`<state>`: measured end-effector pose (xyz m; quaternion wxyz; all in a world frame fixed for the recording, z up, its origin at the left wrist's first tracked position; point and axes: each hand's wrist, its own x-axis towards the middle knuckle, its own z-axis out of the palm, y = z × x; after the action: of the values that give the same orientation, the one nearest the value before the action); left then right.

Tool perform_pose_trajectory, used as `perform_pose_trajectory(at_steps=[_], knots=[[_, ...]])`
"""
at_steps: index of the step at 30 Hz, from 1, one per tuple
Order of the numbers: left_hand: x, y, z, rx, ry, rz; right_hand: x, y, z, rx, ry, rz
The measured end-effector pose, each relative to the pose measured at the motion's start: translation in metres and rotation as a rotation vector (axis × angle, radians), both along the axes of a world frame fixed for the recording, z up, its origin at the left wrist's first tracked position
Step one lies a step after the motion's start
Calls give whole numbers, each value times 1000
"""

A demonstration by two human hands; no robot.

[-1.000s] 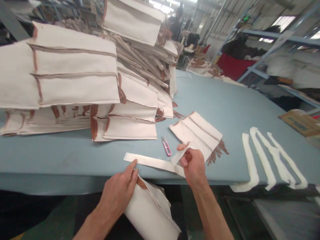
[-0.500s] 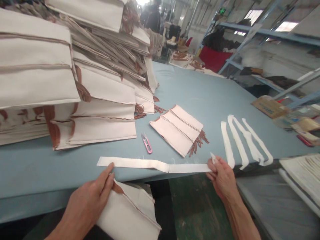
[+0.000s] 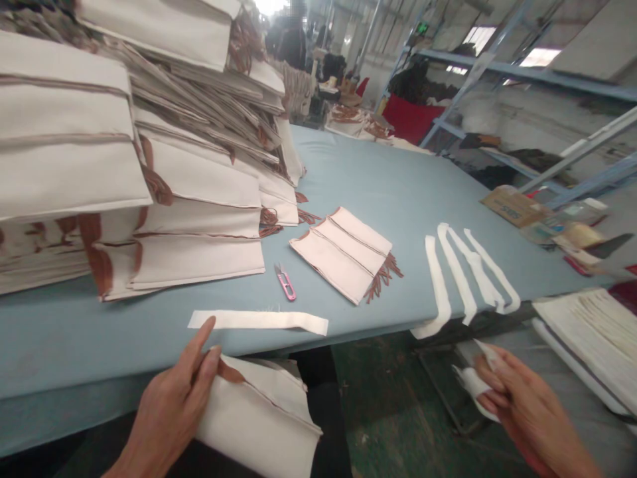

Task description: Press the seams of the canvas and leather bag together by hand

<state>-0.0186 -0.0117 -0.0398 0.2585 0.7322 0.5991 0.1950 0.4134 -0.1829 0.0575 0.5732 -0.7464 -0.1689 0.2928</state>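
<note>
My left hand (image 3: 169,398) has its index finger stretched out onto a short white fabric strip (image 3: 263,320) near the table's front edge. Its thumb lies by the brown-trimmed corner of a cream sewn panel (image 3: 263,415) below the edge; the other fingers are hidden. Off to the right, beyond the table edge, my right hand (image 3: 517,392) is closed on a crumpled white strip (image 3: 478,388), somewhat blurred. Pink thread snips (image 3: 285,283) lie behind the strip on the table. Behind them rests a cream panel (image 3: 343,253) with brown fringe.
Tall stacks of cream panels (image 3: 199,259) fill the left of the blue table (image 3: 368,172). Several long white strips (image 3: 460,272) drape near the right front edge. A cardboard box (image 3: 510,204) and a pile of cream cloth (image 3: 582,338) are at the right.
My right hand has moved right, away from the table edge, taking the right-hand length of white strip with it. The left length stays under my left index finger.
</note>
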Motion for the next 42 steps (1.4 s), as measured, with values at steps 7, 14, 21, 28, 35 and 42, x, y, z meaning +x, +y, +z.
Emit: perform_pose_trajectory(at_steps=[7,14,21,28,35,42], knots=[[37,-35,32,-327,-401,-150,-143,88,20,361,279,422],[78,-51,18,-582,-779,-248,-222,121,62,530,397,634],[92,-44,44,-696,-1066,-311,-219,94,20,371,474,601],[62,-49,34,-688,-886,-271,-200,61,-12,323,356,360],[61,-53,52,-578,-784,-210,-166,40,-52,275,118,580],[61,-54,67,-507,-608,-248,-143,58,-29,104,-509,464]])
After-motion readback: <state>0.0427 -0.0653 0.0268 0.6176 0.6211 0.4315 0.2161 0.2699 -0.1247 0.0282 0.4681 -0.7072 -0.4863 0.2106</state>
